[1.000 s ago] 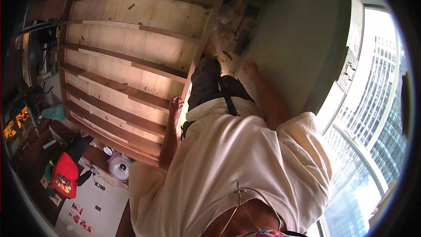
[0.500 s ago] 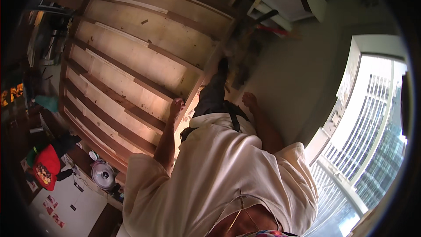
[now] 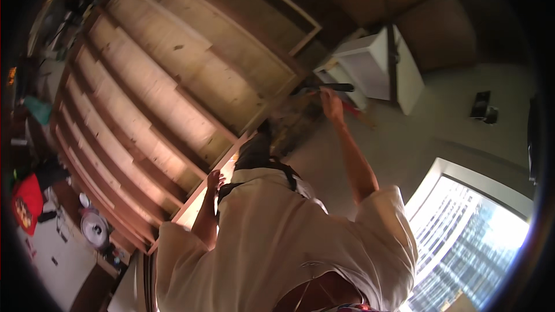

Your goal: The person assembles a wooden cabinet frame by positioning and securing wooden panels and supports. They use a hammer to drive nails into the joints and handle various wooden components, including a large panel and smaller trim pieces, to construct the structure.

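Wood-slat frame (image 3: 173, 92) filled the view, window at lower right. Right hand (image 3: 331, 103) had swung up vs a sec ago, now clamped on dark tool (image 3: 329, 88) near white cabinet (image 3: 370, 63); left hand (image 3: 214, 181), fingers loosely apart, stayed braced on frame edge.

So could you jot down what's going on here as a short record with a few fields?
Place: indoors, beside a large slatted wooden frame and a bright window
Left hand: resting on the frame's edge
Right hand: raised, gripping a dark-handled tool
Nearby: a white cabinet just past the tool
Clothing: pale short-sleeved shirt
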A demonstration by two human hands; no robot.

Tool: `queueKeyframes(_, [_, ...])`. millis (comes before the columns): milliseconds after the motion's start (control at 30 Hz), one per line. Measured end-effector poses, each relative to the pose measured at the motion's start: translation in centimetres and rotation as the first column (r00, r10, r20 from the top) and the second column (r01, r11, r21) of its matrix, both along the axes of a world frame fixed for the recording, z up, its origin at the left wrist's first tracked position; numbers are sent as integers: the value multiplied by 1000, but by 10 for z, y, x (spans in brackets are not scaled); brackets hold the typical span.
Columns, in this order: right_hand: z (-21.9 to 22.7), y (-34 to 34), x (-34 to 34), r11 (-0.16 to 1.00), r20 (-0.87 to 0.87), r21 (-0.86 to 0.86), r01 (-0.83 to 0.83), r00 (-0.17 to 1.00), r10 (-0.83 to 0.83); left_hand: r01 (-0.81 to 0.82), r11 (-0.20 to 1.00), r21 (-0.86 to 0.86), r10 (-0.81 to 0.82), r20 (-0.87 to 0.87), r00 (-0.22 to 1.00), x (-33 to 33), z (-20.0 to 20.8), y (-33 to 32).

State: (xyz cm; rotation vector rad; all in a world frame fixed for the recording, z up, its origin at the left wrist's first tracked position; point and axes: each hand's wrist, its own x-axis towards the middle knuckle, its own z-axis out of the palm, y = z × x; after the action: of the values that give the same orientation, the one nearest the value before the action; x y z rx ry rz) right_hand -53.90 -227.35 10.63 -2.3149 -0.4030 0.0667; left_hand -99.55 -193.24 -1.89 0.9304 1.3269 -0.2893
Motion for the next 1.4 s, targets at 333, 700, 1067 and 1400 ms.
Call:
queueKeyframes(333, [163, -79, 195, 514, 516, -491, 703, 710, -479, 193, 981, 3, -193, -57, 980, 75, 37, 26])
queueKeyframes(700, [133, -126, 215, 740, 188, -344, 578, 814, -549, 146, 966, 212, -145, -22, 989, 147, 97, 91])
queueKeyframes(1067, [131, -142, 207, 726, 190, -411, 552, 830, -524, 467, 728, 502, -600, 138, 788, 315, 70, 143])
queueKeyframes(1400, [201, -44, 240, 847, 578, -353, 399, 804, -138, 152, 704, 694, -622, 498, 604, 626, 117, 137])
